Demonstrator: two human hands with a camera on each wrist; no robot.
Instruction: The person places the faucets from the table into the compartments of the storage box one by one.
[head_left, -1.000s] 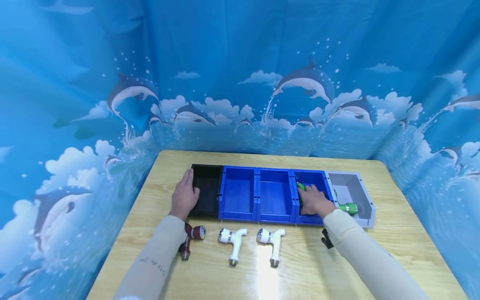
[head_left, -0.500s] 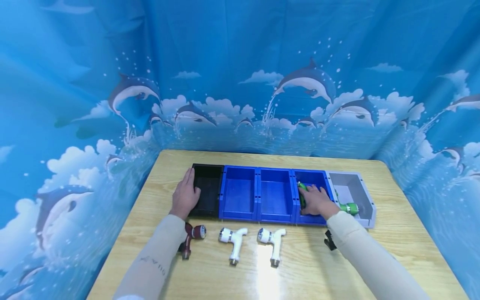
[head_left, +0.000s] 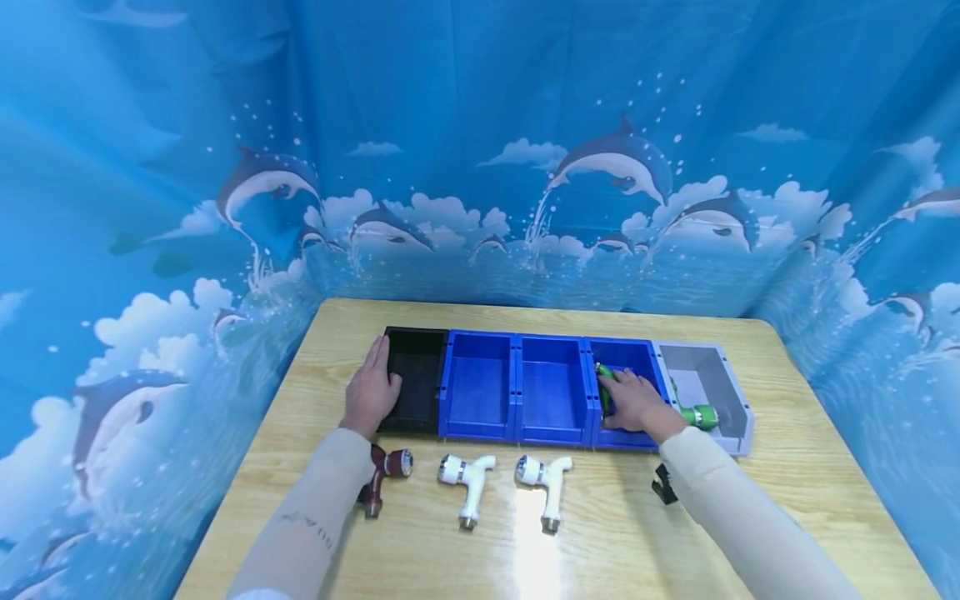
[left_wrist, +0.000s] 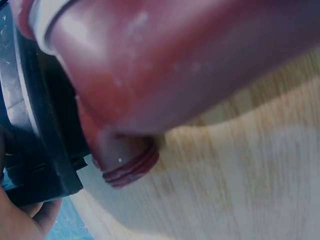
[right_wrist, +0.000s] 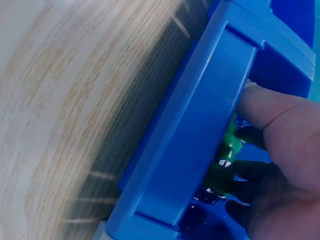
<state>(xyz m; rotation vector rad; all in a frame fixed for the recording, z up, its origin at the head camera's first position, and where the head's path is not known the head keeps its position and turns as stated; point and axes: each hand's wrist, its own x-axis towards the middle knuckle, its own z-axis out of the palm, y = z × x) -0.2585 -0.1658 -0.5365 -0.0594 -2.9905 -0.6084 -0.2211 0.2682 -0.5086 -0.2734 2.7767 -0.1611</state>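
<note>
In the head view my left hand lies at the left wall of a black bin. Its thumb is on the inner side and its fingers are along the outer side, so it grips the wall. My right hand reaches down into the rightmost blue bin. There its curled fingers hold a green faucet, partly covered by the hand. The right wrist view shows the thumb near the bin's front wall and fingers at the green faucet. Under my left wrist is a dark red faucet.
Two white faucets lie on the wooden table before the bins. Two more blue bins stand mid-row. A grey bin at the right holds another green faucet. A black object sits by my right sleeve.
My right hand has shifted slightly right inside the blue bin, and more of the green faucet shows beside it. My left hand stays at the black bin's wall.
</note>
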